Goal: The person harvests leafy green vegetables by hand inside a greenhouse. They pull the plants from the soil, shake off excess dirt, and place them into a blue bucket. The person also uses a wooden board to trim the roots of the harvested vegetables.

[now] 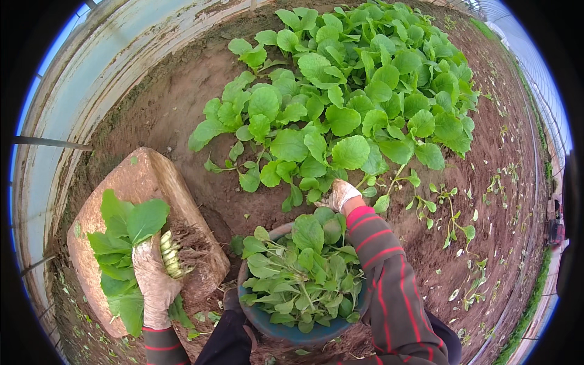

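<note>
**Gloved hands among leafy greens in a soil bed**

The left hand (153, 281), in a dirt-stained glove, is wrapped around a bunch of leafy greens (125, 243) at the lower left. The fingers are closed tight around the pale stalks, just above the roots. The bunch lies sideways: broad, smooth, bright green leaves fan out to the left, while pale yellow-green stalk bases and a tangle of brown, soil-caked roots (191, 240) stick out to the right. It is held over a flat, earth-smeared board (137, 176) that rests on the ground.

The right hand (340, 194), also gloved, reaches forward into the near edge of a dense patch of growing greens (359, 91). Its fingers are hidden among the leaves, so I cannot tell whether they are open or closed. The sleeve is dark with red stripes.

Between the arms sits a round blue basin (286, 331), heaped with loose cut greens. Brown soil (499, 182) surrounds everything, scattered with small seedlings.
</note>
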The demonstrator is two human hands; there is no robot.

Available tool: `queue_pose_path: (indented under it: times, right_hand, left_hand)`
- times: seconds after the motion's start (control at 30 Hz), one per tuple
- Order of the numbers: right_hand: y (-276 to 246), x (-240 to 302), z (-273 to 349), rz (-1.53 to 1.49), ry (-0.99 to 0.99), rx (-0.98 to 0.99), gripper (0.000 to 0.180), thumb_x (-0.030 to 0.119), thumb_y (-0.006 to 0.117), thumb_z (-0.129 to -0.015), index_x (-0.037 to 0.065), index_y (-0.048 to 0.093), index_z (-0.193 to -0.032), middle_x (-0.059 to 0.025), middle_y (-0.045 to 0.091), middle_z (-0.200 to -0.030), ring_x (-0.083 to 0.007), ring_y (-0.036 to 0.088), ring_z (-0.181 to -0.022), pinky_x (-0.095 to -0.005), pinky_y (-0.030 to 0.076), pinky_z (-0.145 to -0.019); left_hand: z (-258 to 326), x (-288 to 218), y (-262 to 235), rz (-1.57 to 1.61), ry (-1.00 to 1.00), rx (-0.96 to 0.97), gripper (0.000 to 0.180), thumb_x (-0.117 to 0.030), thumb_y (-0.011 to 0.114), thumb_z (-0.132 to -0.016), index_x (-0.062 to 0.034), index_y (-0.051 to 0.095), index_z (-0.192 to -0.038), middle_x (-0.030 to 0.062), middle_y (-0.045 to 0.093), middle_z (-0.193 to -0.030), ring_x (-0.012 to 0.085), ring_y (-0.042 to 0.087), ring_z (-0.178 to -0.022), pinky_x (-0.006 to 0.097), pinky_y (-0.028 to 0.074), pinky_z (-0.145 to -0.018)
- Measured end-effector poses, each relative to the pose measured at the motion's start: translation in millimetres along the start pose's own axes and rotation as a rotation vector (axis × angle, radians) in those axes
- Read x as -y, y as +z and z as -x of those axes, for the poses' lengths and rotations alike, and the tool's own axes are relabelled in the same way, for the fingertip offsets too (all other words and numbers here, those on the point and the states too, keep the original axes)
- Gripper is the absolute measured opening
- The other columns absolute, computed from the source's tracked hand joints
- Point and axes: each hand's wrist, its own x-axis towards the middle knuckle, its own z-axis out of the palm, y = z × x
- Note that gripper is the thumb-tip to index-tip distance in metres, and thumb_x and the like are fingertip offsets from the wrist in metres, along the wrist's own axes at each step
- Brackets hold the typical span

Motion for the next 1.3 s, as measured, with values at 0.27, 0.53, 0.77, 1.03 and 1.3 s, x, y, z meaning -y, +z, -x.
queue_pose_path:
  times: [0.27, 0.53, 0.77, 1.03, 1.3]
  right_hand:
    - [59, -1, -70, -0.126, 0.384, -0.445, 0.014, 0.014, 0.054, -0.073, 0.010, 0.066, -0.080, -0.0061, 0.066, -0.079, -0.0201, 0.064, -0.074, -0.0310, 0.050, -0.063]
    - [-18, -16, -6, -1.026, 0.610, -0.436, 0.023, 0.024, 0.046, -0.079, 0.013, 0.058, -0.096, -0.0037, 0.058, -0.099, -0.0197, 0.054, -0.091, -0.0314, 0.041, -0.077]
    - [-72, -8, -3, -1.795, 0.468, -0.369, 0.039, 0.032, 0.040, -0.086, 0.013, 0.048, -0.119, -0.0033, 0.049, -0.125, -0.0219, 0.043, -0.115, -0.0327, 0.032, -0.098]
    - [-19, -17, -42, -0.780, 0.432, -0.237, 0.030, 0.026, 0.044, -0.087, 0.009, 0.055, -0.110, -0.0054, 0.058, -0.112, -0.0238, 0.053, -0.100, -0.0320, 0.044, -0.079]
    - [-13, -38, 33, -0.731, 0.169, -0.409, 0.025, 0.019, 0.049, -0.084, 0.005, 0.057, -0.103, -0.0069, 0.058, -0.087, -0.0238, 0.055, -0.079, -0.0337, 0.045, -0.067]
  left_hand:
    - [-8, -6, -1, -0.049, 0.063, -0.048, 0.091, -0.025, 0.079, -0.048, -0.0044, 0.036, -0.126, 0.0151, 0.043, -0.121, 0.0346, 0.035, -0.119, 0.045, 0.022, -0.103]
    - [-6, -7, -9, -0.082, -0.014, -0.026, 0.087, -0.026, 0.078, -0.050, -0.0046, 0.038, -0.125, 0.0136, 0.044, -0.120, 0.0335, 0.033, -0.121, 0.048, 0.017, -0.105]
    - [-5, -5, -8, -0.092, -0.032, 0.004, 0.090, -0.028, 0.080, -0.047, -0.0043, 0.038, -0.124, 0.0130, 0.044, -0.120, 0.0330, 0.034, -0.121, 0.049, 0.018, -0.105]
    - [-6, -5, -9, -0.094, -0.013, 0.009, 0.093, -0.029, 0.080, -0.046, -0.0044, 0.037, -0.125, 0.0123, 0.044, -0.120, 0.0325, 0.034, -0.121, 0.049, 0.017, -0.106]
    - [-2, 0, -5, -0.067, -0.009, 0.001, 0.091, -0.030, 0.079, -0.047, -0.0042, 0.037, -0.124, 0.0129, 0.043, -0.120, 0.0319, 0.033, -0.121, 0.049, 0.015, -0.106]
